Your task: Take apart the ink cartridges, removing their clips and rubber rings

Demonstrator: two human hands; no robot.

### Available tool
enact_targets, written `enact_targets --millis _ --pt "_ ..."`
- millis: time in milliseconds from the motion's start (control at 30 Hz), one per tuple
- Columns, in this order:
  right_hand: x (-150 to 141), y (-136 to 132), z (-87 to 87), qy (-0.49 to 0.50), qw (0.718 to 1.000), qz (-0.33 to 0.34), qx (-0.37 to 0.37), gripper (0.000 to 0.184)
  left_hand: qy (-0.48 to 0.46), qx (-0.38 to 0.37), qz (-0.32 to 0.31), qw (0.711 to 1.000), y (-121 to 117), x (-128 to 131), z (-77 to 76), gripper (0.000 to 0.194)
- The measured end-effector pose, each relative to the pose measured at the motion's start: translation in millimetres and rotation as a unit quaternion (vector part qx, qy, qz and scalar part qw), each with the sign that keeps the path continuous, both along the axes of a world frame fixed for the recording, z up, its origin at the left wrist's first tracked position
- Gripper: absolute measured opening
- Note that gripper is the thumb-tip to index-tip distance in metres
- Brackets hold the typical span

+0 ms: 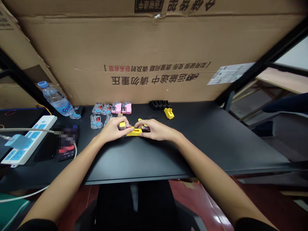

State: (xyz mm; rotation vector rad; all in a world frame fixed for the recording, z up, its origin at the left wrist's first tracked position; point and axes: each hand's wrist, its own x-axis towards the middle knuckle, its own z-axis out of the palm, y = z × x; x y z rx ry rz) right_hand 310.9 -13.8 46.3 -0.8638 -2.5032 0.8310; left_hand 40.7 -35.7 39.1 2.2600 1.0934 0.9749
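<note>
Left hand (113, 129) pinches the left end of a yellow part (134, 132), at or just above the dark surface (144, 160). Right hand (158, 130) grips a dark piece (145, 128) at its right end; contact partly hidden. Judgement: steady the yellow part level, align the dark piece squarely, use light, even finger pressure.

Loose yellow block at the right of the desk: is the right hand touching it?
Apart. The head view shows a strip of black desktop between the right hand and the loose yellow block.
</note>
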Motion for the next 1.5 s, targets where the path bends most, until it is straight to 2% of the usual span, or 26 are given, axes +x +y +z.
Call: enact_targets --millis 100,233,333,400,533,667,767,933,1167,1333,1500 --pt "0 -1 -0.1 0.003 1.000 0.005 0.006 0.034 -0.014 -0.012 -0.024 1.000 0 -1 0.6 0.025" --pt "2 0 0.1 0.055 0.998 -0.004 0.028 0.037 -0.030 -0.044 -0.059 0.997 -3 0 1.9 0.036" --pt "2 1 2.8 0.127 0.988 -0.061 0.061 0.030 -0.032 -0.069 -0.074 0.994 -5 3 3.5 0.040" --pt "0 0 6.1 0.171 0.977 -0.107 0.061 0.032 -0.031 -0.081 -0.076 0.993 -6 4 4.2 0.041" --pt "-1 -4 12.3 0.239 0.957 -0.161 -0.019 0.039 -0.019 -0.094 -0.077 0.992 -6 2 3.4 0.040" --pt "-3 -7 14.0 0.269 0.937 -0.185 -0.124 0.068 -0.005 -0.097 -0.071 0.993 -4 -1 1.5 0.043" --pt "-8 -9 14.2 0.289 0.922 -0.200 -0.165 0.066 0.005 -0.094 -0.069 0.993 -3 -2 1.4 0.043" --pt "-21 -14 10.2 0.287 0.924 -0.191 -0.166 0.047 -0.009 -0.108 -0.083 0.991 -3 -1 1.4 0.045" --pt "-30 -15 -3.6 0.288 0.920 -0.183 -0.194 0.046 -0.011 -0.108 -0.092 0.990 -2 -1 -1.0 0.045" --pt "-30 -14 -4.3 0.263 0.931 -0.154 -0.201 0.041 0.003 -0.089 -0.077 0.993 -1 -1 -2.4 0.047" --pt "-30 -13 -4.2 0.260 0.935 -0.139 -0.198 0.044 0.011 -0.075 -0.075 0.994 -1 -1 -2.6 0.045"
